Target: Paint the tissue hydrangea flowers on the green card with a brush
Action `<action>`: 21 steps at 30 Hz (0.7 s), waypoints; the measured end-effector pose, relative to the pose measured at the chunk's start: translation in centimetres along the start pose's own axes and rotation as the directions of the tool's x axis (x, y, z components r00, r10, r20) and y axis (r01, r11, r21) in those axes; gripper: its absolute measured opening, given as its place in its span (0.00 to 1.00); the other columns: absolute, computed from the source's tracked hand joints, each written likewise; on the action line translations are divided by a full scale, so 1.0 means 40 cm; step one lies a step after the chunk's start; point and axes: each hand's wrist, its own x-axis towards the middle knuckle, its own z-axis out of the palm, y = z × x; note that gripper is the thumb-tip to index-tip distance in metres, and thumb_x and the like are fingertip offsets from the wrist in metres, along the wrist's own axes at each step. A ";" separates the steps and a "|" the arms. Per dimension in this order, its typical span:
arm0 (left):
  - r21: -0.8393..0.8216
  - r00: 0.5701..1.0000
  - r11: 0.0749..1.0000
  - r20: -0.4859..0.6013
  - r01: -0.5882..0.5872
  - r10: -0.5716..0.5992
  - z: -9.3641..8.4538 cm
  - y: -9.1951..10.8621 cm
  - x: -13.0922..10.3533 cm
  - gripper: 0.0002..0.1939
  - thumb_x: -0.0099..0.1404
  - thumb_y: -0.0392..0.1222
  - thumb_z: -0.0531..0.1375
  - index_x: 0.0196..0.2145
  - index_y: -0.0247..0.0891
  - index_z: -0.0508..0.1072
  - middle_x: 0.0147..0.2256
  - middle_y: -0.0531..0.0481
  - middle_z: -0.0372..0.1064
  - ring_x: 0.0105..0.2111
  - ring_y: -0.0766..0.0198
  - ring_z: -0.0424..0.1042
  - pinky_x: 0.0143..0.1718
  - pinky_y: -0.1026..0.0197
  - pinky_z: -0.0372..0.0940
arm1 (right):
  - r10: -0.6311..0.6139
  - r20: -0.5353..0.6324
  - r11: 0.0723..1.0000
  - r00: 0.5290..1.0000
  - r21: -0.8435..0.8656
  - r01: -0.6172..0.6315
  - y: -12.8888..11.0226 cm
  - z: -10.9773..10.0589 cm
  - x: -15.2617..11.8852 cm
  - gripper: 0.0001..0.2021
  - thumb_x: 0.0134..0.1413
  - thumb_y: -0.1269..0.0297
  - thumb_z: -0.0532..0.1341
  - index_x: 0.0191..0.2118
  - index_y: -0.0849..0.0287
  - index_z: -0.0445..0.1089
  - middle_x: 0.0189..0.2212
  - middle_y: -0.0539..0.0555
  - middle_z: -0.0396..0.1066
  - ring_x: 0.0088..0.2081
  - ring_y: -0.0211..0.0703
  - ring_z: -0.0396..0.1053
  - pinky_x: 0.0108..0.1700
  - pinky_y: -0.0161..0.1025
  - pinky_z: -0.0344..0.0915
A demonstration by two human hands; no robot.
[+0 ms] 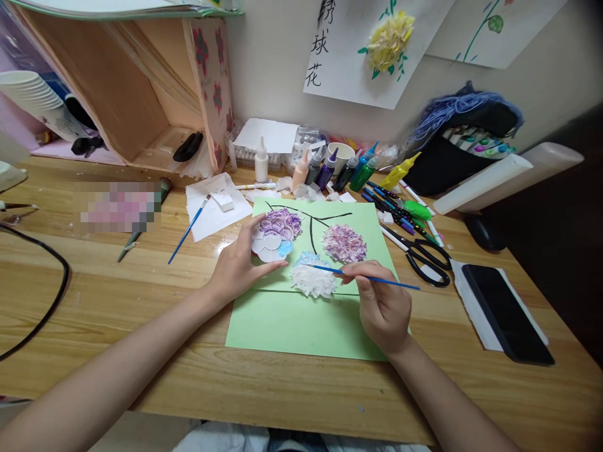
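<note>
1. Head view, left hand [235, 265]: thumb and fingers spread partway around the rim of a round paint palette [269, 256]. Looks held close to the work so the brush travels little; light blue paint shows in one well.
2. Head view, right hand [384, 304]: fingers pinched in a pen-style grip on a blue brush [325, 269], tip at the white paper bloom [313, 284]. Low, near-flat angle probably suits light strokes on a ruffled surface.
3. White paper bloom: on the green paper [282, 326], between the hands, below the black stem lines [311, 233]; top edge tinted blue. Pink-purple bloom [345, 243] to its right; purple bloom [291, 220] upper left, partly behind the palette.
4. Spare brush [185, 233] rests its tip end on white tissue [198, 204], likely to spare the bench [183, 376]. Paint bottles [327, 169] stand upright at the back, mostly; reachable but out of the way. Scissors [426, 262] and phone [509, 311] sit off right.
5. Writing: wall sheet [346, 91] reads 绣球花, top character partly cut off by the frame. No brand legible on bottles or phone.
</note>
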 end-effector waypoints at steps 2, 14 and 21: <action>-0.002 1.000 1.000 0.001 0.005 -0.005 0.000 0.000 0.000 0.44 0.58 0.56 0.66 0.64 0.46 0.50 0.61 0.41 0.62 0.58 0.47 0.67 0.52 0.49 0.68 | -0.009 0.021 1.000 1.000 0.001 0.009 0.000 0.000 0.000 0.07 0.65 0.69 0.54 0.42 0.54 0.70 0.32 0.53 0.76 0.31 0.42 0.74 0.33 0.41 0.70; 0.002 1.000 1.000 -0.002 0.000 0.000 -0.002 0.002 0.000 0.44 0.58 0.56 0.66 0.64 0.45 0.50 0.61 0.40 0.62 0.56 0.47 0.69 0.50 0.50 0.69 | -0.025 0.052 0.999 0.998 -0.037 0.027 0.000 0.000 0.001 0.08 0.65 0.69 0.54 0.41 0.54 0.70 0.31 0.52 0.75 0.32 0.42 0.73 0.33 0.40 0.70; -0.011 1.000 1.000 -0.005 0.007 -0.007 0.000 0.002 0.001 0.44 0.57 0.57 0.67 0.64 0.46 0.51 0.61 0.41 0.61 0.54 0.48 0.71 0.51 0.49 0.68 | -0.025 0.033 1.000 0.999 -0.010 0.025 0.002 -0.003 0.000 0.08 0.65 0.69 0.54 0.41 0.54 0.69 0.31 0.53 0.75 0.32 0.43 0.73 0.33 0.41 0.70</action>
